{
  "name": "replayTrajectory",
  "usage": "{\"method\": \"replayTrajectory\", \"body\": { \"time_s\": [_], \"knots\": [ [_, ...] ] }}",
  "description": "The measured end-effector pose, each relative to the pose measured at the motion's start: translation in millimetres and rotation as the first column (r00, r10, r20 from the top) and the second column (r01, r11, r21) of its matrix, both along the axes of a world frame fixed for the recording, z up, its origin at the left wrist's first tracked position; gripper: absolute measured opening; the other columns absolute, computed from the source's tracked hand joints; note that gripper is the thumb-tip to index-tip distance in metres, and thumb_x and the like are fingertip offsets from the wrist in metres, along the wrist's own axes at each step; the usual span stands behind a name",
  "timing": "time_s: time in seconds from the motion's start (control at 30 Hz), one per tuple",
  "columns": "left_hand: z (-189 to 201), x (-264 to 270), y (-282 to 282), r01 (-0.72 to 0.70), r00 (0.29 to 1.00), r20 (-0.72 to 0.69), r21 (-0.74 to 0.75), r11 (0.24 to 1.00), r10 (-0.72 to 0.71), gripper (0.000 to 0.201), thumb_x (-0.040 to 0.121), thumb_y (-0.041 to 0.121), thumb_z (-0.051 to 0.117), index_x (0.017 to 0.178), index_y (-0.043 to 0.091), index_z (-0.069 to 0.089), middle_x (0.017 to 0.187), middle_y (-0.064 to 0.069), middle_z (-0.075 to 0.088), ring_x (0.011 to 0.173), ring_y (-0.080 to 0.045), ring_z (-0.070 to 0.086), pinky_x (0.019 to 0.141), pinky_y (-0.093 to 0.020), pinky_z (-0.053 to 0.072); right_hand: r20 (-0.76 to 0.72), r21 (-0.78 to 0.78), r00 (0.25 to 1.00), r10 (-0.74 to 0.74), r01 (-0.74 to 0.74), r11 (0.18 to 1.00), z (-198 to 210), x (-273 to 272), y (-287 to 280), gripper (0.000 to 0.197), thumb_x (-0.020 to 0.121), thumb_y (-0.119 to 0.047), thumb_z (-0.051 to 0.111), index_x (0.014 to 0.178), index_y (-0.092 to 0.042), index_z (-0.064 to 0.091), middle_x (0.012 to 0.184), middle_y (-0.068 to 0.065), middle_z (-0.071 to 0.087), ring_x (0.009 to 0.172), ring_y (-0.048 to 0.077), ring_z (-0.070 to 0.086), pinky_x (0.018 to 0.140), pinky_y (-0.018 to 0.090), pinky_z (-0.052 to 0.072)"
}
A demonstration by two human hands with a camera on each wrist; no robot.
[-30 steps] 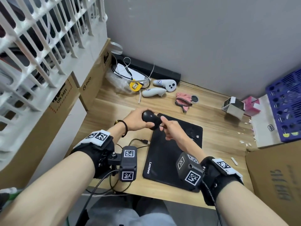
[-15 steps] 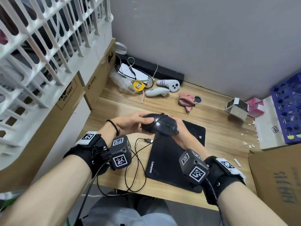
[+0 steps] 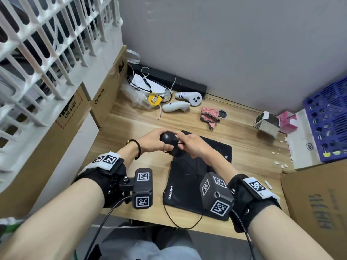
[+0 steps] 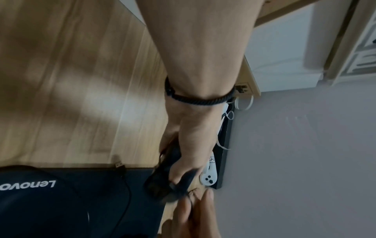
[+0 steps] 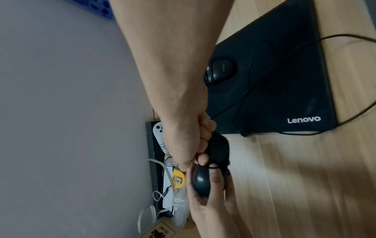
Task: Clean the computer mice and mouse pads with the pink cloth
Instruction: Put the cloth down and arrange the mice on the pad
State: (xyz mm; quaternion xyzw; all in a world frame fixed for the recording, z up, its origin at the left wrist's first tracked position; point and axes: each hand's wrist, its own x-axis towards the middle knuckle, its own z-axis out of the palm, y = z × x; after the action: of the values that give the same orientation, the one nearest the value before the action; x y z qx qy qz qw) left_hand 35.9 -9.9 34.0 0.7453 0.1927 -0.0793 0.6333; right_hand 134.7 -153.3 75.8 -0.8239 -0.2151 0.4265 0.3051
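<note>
**Desk:** What were the fingers doing?

**Photographer:** The left hand's fingers were curled round a black mouse, thumb across its smooth, domed back, holding it clear of the bench. The right hand's fingers were bunched at the mouse's front end and appeared to pinch its thin cable. The exact grip was blurred. Neither hand held any cloth.

**Desk:** And the hands themselves?

**Photographer:** The left hand and right hand met above the far left corner of the mouse pad, a flat, matte black rectangle with white lettering. The cable looped off the near edge of the bench. A second mouse, glossy and rounded, sat on the pad under the right forearm.

**Desk:** Where was the pink cloth?

**Photographer:** The pink cloth lay crumpled on the wood-grain bench, beyond the pad toward the wall, well apart from both hands. It was a soft, nubby heap with a dark edging, its longer run pointing roughly toward the pad. It lay ahead and slightly to the right of the fingers, so the right hand was the nearer one.

**Desk:** Meaning?

**Photographer:** Wiping had likely not begun. The right hand would probably have to let go of the cable and reach forward for the cloth.
</note>
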Motion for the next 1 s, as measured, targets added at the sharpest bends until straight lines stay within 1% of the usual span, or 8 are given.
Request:
{"method": "replayTrajectory", "body": {
  "time_s": [0.17, 0.27, 0.43, 0.53, 0.63, 0.73, 0.9, 1.0],
  "knots": [
    [22.2, -6.9, 8.5, 0.282, 0.942, -0.074, -0.354, 0.892, -0.327, 0.046, 0.085, -0.001, 0.067, 0.128, 0.013, 0.056, 0.126, -0.016, 0.058, 0.102, -0.021, 0.064, 0.091, -0.037, 0.054, 0.057, 0.061, 0.994, -0.092, 0.088, 0.994, 3.8, 8.7, -5.5, 0.052, 0.101, -0.040, 0.044, 0.054, -0.019, 0.043, 0.043, -0.012, 0.042, 0.037, 0.008, 0.032, 0.045, 0.022, 0.032],
    [29.6, -9.8, 12.8, 0.327, 0.934, 0.055, -0.534, 0.780, -0.354, 0.061, 0.078, 0.013, 0.076, 0.133, 0.007, 0.051, 0.126, -0.015, 0.058, 0.110, -0.024, 0.062, 0.088, -0.039, 0.055, 0.067, 0.120, 0.985, -0.159, 0.150, 0.981, -0.1, 10.2, -6.6, 0.051, 0.102, -0.040, 0.045, 0.056, -0.020, 0.037, 0.040, -0.012, 0.039, 0.038, 0.008, 0.032, 0.045, 0.022, 0.031],
    [29.5, -4.2, 16.0, 0.113, 0.984, 0.179, -0.726, 0.679, 0.027, 0.083, 0.065, 0.028, 0.086, 0.137, 0.007, 0.048, 0.131, -0.015, 0.055, 0.116, -0.030, 0.058, 0.087, -0.038, 0.055, -0.144, 0.228, 0.938, -0.316, 0.342, 0.912, -9.0, 8.0, -8.1, 0.039, 0.102, -0.015, 0.037, 0.065, -0.018, 0.048, 0.039, -0.010, 0.040, 0.036, 0.007, 0.032, 0.052, 0.024, 0.027],
    [26.3, 6.3, 15.0, -0.149, 0.910, 0.133, -0.779, 0.609, 0.394, 0.065, 0.080, 0.013, 0.074, 0.138, 0.005, 0.045, 0.131, -0.016, 0.054, 0.110, -0.029, 0.061, 0.086, -0.036, 0.056, -0.216, 0.245, 0.945, -0.246, 0.297, 0.923, -6.0, -1.4, -6.8, 0.045, 0.105, -0.038, 0.033, 0.068, -0.015, 0.044, 0.048, -0.004, 0.027, 0.040, 0.011, 0.020, 0.048, 0.023, 0.023],
    [22.8, 13.6, 12.0, -0.460, 0.777, 0.052, -0.634, 0.622, 0.627, 0.046, 0.085, 0.003, 0.068, 0.129, 0.008, 0.054, 0.120, -0.012, 0.058, 0.096, -0.023, 0.064, 0.083, -0.035, 0.058, -0.240, 0.220, 0.956, -0.170, 0.224, 0.950, -8.6, -4.7, -5.6, 0.039, 0.106, -0.032, 0.033, 0.079, -0.012, 0.052, 0.052, 0.001, 0.037, 0.038, 0.013, 0.029, 0.046, 0.025, 0.034],
    [4.6, 14.9, 18.1, -0.612, 0.752, 0.132, -0.227, 0.758, 0.646, 0.046, 0.077, 0.005, 0.076, 0.119, 0.017, 0.060, 0.108, 0.000, 0.061, 0.100, -0.021, 0.061, 0.091, -0.042, 0.054, -0.212, 0.150, 0.977, -0.031, 0.064, 0.987, -5.6, -5.6, -9.4, 0.029, 0.103, -0.019, 0.035, 0.086, -0.012, 0.057, 0.054, 0.003, 0.051, 0.040, 0.016, 0.047, 0.048, 0.024, 0.042],
    [-14.4, 5.3, 24.4, -0.573, 0.819, 0.200, 0.288, 0.767, 0.537, 0.051, 0.073, 0.012, 0.074, 0.119, 0.026, 0.058, 0.115, -0.001, 0.063, 0.108, -0.024, 0.057, 0.097, -0.036, 0.046, -0.199, 0.189, 0.980, 0.006, 0.032, 0.982, -2.4, 1.3, -14.8, 0.029, 0.103, -0.016, 0.041, 0.080, -0.009, 0.057, 0.048, 0.001, 0.044, 0.051, 0.023, 0.057, 0.069, 0.033, 0.045],
    [-17.3, -0.9, 25.8, -0.325, 0.938, 0.042, 0.439, 0.837, 0.343, 0.050, 0.074, 0.013, 0.074, 0.120, 0.024, 0.058, 0.117, -0.005, 0.064, 0.110, -0.026, 0.057, 0.097, -0.034, 0.045, -0.199, 0.237, 0.979, -0.034, 0.082, 0.968, -3.1, 4.9, -12.7, 0.029, 0.102, -0.017, 0.046, 0.077, -0.010, 0.058, 0.048, -0.005, 0.035, 0.044, 0.011, 0.039, 0.058, 0.028, 0.038]
  ]
}}
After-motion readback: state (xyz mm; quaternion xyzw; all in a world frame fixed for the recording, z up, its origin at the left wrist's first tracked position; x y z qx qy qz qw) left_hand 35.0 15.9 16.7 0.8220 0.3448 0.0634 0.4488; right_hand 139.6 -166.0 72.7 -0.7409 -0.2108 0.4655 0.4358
